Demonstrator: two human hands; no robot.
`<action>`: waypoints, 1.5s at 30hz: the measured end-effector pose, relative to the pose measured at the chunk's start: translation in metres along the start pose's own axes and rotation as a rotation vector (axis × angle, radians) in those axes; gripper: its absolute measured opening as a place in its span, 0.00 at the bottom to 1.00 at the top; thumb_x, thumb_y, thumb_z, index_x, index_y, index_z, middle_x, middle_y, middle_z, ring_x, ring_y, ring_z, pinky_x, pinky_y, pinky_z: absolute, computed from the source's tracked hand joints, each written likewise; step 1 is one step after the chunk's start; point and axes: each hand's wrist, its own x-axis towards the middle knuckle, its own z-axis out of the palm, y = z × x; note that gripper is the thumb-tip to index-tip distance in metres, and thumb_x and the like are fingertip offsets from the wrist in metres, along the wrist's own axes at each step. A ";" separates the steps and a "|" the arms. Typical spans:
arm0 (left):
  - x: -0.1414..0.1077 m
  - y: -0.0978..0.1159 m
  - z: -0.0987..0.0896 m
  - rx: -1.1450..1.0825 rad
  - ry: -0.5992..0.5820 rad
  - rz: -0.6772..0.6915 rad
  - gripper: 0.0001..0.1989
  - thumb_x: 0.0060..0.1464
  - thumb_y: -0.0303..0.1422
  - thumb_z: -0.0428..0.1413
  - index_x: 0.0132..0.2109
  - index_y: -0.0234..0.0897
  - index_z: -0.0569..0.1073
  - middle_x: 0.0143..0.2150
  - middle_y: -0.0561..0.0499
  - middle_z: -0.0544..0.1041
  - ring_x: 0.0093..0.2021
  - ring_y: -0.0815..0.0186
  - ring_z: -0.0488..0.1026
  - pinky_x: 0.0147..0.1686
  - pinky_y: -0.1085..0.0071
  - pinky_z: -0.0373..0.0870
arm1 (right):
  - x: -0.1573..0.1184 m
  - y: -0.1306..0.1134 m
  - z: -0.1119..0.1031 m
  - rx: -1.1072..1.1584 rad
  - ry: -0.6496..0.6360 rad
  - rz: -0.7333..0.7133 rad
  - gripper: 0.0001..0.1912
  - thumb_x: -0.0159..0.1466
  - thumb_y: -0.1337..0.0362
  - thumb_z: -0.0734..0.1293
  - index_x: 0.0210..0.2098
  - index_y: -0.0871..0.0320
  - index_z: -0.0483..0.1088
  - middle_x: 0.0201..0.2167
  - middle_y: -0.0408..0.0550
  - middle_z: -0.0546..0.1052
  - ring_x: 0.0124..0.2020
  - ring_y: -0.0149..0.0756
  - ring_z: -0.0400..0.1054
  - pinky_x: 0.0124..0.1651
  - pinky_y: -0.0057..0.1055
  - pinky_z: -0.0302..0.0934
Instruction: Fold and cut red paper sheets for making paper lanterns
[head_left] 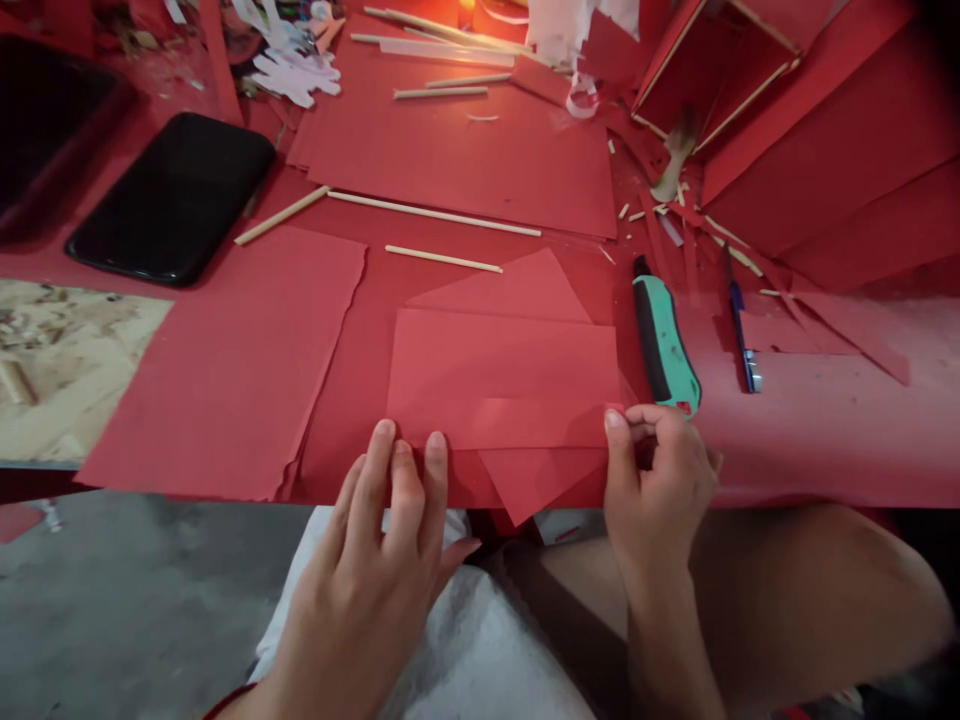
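No brand, label or writing can be read on anything here. The work surface is a low red table (825,440) covered with loose red paper sheets, thin pale wooden sticks (442,259) and small offcuts; a grey concrete floor (135,600) shows below its near edge. A black rectangular phone (174,196) lies at the far left, a teal-and-black utility knife (664,345) sits just right of the middle, and a blue pen (741,330) lies beyond it. A red paper box with a stick frame (712,70) stands at the far right.

The folded rectangular sheet of red paper (502,375) lies at the table's near edge, in front of the person. The left hand (375,560) rests flat, fingers spread and extended, with the fingertips (435,445) pressing on the sheet's lower left edge. The right hand (660,480) is curled, its thumb and forefinger pinched on the sheet's lower right corner, just beside the knife's tip. The hands are well apart.
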 end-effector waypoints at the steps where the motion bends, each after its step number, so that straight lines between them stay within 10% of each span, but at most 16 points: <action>1: -0.002 -0.002 -0.001 -0.011 0.008 0.003 0.34 0.70 0.40 0.47 0.71 0.15 0.55 0.60 0.27 0.71 0.69 0.37 0.62 0.61 0.50 0.68 | 0.000 0.000 0.000 -0.004 0.004 -0.007 0.09 0.71 0.59 0.65 0.36 0.56 0.67 0.28 0.43 0.76 0.33 0.39 0.69 0.41 0.35 0.52; 7: 0.020 -0.006 -0.012 -0.221 0.038 -0.088 0.36 0.66 0.48 0.50 0.65 0.16 0.65 0.58 0.27 0.71 0.64 0.38 0.65 0.62 0.46 0.64 | 0.000 0.000 0.001 -0.010 0.013 -0.031 0.09 0.71 0.59 0.64 0.35 0.56 0.67 0.28 0.42 0.74 0.32 0.38 0.68 0.40 0.35 0.50; 12: 0.052 0.014 -0.006 -0.399 0.019 0.198 0.31 0.70 0.46 0.44 0.72 0.33 0.58 0.74 0.46 0.61 0.73 0.54 0.55 0.69 0.57 0.54 | 0.000 0.002 0.002 -0.014 0.010 -0.038 0.10 0.71 0.58 0.64 0.35 0.56 0.67 0.27 0.42 0.74 0.33 0.39 0.67 0.41 0.35 0.50; 16: 0.050 0.021 0.002 -0.420 -0.024 0.166 0.34 0.70 0.51 0.40 0.72 0.33 0.59 0.74 0.49 0.60 0.73 0.58 0.55 0.71 0.59 0.48 | 0.000 0.001 0.002 -0.021 0.000 -0.045 0.09 0.71 0.60 0.64 0.36 0.56 0.67 0.28 0.42 0.74 0.33 0.39 0.68 0.41 0.35 0.51; 45: -0.001 0.006 0.002 -0.253 -0.035 -0.144 0.38 0.69 0.43 0.44 0.75 0.21 0.43 0.75 0.25 0.49 0.74 0.41 0.50 0.71 0.46 0.53 | -0.002 -0.002 0.002 -0.003 0.003 0.029 0.09 0.72 0.59 0.63 0.35 0.55 0.66 0.30 0.44 0.75 0.35 0.40 0.66 0.43 0.36 0.51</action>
